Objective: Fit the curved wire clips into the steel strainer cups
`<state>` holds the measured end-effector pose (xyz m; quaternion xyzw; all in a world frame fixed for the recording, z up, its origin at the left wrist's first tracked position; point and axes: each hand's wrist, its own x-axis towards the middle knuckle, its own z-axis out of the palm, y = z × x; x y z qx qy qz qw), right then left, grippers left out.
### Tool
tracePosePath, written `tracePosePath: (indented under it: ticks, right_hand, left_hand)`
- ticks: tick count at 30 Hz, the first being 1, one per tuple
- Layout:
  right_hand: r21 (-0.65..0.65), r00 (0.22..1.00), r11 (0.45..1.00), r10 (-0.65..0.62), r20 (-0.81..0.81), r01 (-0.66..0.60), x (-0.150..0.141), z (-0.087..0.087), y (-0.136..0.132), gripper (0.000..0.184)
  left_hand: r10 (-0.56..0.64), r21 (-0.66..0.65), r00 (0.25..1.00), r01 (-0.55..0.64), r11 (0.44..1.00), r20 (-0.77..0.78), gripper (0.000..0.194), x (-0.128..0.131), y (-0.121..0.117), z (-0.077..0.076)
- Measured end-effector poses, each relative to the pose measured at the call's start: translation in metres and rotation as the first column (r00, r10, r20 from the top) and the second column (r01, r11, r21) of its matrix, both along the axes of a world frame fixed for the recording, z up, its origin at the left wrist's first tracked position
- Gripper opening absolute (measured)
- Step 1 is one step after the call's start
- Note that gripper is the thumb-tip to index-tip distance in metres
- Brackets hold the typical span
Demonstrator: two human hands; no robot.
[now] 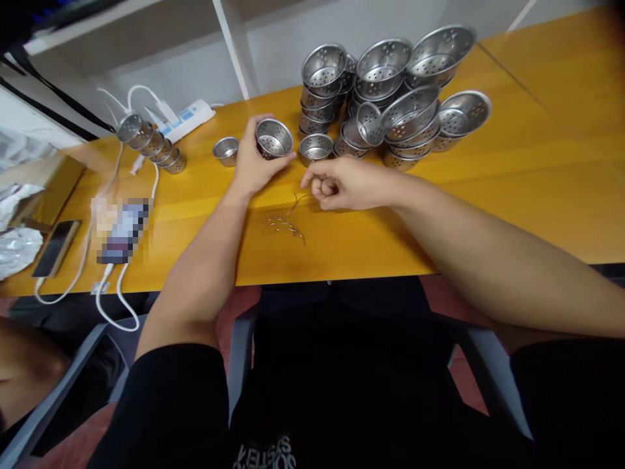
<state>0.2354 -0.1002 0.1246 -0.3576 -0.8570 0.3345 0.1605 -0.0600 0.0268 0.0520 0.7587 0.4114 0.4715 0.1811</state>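
My left hand [254, 166] is wrapped round a small perforated steel strainer cup [273, 138], held tilted just above the orange table [488, 195]. My right hand [336, 185] lies beside it with the fingers curled and the thumb and forefinger pinched together; what they pinch is too thin to make out. A few thin wire handles [286, 225] lie loose on the table in front of both hands. Two single cups stand close by, one [226, 150] to the left and one [315, 148] to the right of the held cup.
Stacks of larger and smaller perforated steel bowls [390, 98] fill the table behind my hands. A lying row of nested cups [151, 144] rests at the left by a white power strip [188, 117], cables and a phone [56, 247]. The table's front edge runs near my body.
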Motion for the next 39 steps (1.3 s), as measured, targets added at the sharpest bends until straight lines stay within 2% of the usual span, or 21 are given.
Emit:
tracePosePath:
  ticks: [4,8,12,15,20,22,26,28,33,37,39]
  right_hand:
    - [0.019,0.988,0.998,-0.064,-0.14,0.067,0.001,-0.007,0.002,0.013]
    - [0.008,0.969,0.99,-0.136,-0.204,0.141,0.001,-0.013,0.005,0.031]
    - [0.117,0.955,0.961,-0.225,-0.192,0.25,0.0,-0.013,0.006,0.045]
    - [0.163,0.938,0.932,-0.291,-0.19,0.322,0.0,-0.01,0.005,0.054]
    - [0.17,0.882,0.873,-0.421,-0.21,0.457,0.001,-0.004,0.005,0.077]
    - [0.166,0.86,0.857,-0.439,-0.261,0.488,0.003,-0.004,0.007,0.075]
    - [0.158,0.816,0.852,-0.399,-0.419,0.498,0.007,-0.006,0.01,0.056]
    - [0.165,0.812,0.853,-0.388,-0.436,0.496,0.007,-0.008,0.012,0.05]
    - [0.196,0.835,0.84,-0.422,-0.353,0.507,0.006,-0.009,0.013,0.054]
    - [0.212,0.849,0.825,-0.485,-0.209,0.524,0.007,-0.006,0.012,0.06]
    - [0.224,0.857,0.829,-0.474,-0.203,0.512,0.007,-0.004,0.011,0.057]
  left_hand:
    - [-0.021,-0.007,1.0,0.021,1.0,-0.001,0.103,0.006,-0.005,0.004]
    - [-0.01,-0.033,0.999,0.011,0.999,0.038,0.095,0.01,0.003,-0.002]
    - [-0.045,-0.022,0.997,0.047,0.999,0.061,0.096,0.013,0.008,-0.008]
    - [-0.112,0.002,0.993,0.112,0.994,0.046,0.099,0.017,0.002,-0.005]
    - [-0.103,0.016,0.995,0.103,0.995,-0.001,0.094,0.03,-0.018,0.007]
    - [-0.129,0.009,0.992,0.129,0.992,0.002,0.097,0.036,-0.023,0.009]
    - [-0.168,-0.033,0.986,0.168,0.985,0.011,0.105,0.044,-0.03,0.011]
    - [-0.184,-0.057,0.983,0.185,0.981,0.014,0.108,0.046,-0.033,0.012]
    - [-0.206,-0.051,0.979,0.205,0.977,-0.006,0.104,0.048,-0.04,0.012]
    - [-0.225,0.05,0.972,0.228,0.972,-0.062,0.099,0.052,-0.044,0.004]
    - [-0.203,0.07,0.974,0.211,0.975,-0.1,0.103,0.054,-0.047,0.002]
